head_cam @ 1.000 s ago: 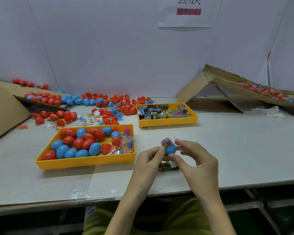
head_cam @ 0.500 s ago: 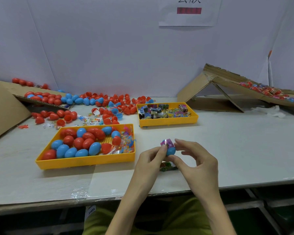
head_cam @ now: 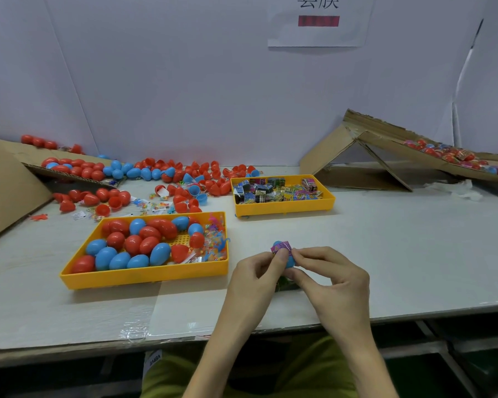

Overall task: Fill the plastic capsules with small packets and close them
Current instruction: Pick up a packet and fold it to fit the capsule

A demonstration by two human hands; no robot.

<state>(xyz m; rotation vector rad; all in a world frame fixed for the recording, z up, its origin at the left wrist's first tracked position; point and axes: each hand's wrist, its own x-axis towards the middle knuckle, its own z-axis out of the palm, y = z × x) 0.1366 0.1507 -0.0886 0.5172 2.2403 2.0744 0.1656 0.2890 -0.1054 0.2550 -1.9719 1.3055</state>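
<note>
Left hand (head_cam: 253,272) and right hand (head_cam: 335,280) pinch capsule (head_cam: 290,261), packet (head_cam: 281,248) atop.

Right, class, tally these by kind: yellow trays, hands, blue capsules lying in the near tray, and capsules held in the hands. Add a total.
Trays: 2, near tray and far tray
Hands: 2, left hand and right hand
Blue capsules in the near tray: 8
Held capsule: 1
Total: 13

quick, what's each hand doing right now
Left hand: pinches the pink packet against the blue capsule.
Right hand: grips the same blue capsule.
</note>
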